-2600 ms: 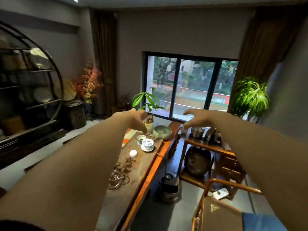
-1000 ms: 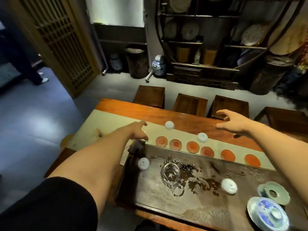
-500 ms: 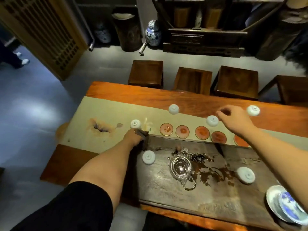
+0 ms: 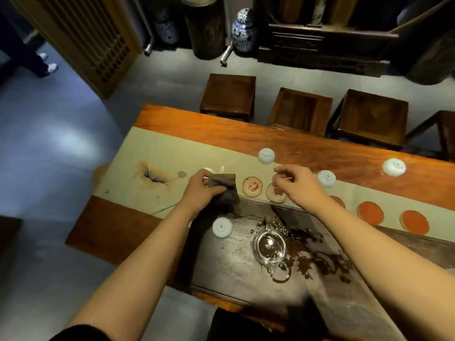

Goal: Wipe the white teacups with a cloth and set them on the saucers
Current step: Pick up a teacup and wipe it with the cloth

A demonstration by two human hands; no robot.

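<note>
While we lean over the table, our left hand grips a dark cloth at the tray's ten o'clock corner; the cloth hangs from the fist down over that corner. A sliver of white shows just past the knuckles, too hidden for us to say whether it is a cup. Our right hand hovers over the saucers with thumb and forefinger pinched narrowly together; a thin pale sliver sticks out of the pinch, and we cannot tell what it is.

Saucers lie in a row on the pale runner, running from the cloth toward three o'clock. One by the cloth is clear to see, the next sits partly under our right hand, another is mostly hidden by the wrist, and two orange ones lie farther along toward three o'clock. None that we can see carries a cup.

White cups stand upside down and scattered. One is at twelve o'clock from our right hand, near the runner's far edge. Another is just beside that hand at three o'clock. A third sits on bare wood, well apart toward two o'clock. A fourth rests on the tray, at six o'clock from the cloth. A glass pitcher stands near it at four o'clock, amid dark wet stains.
</note>
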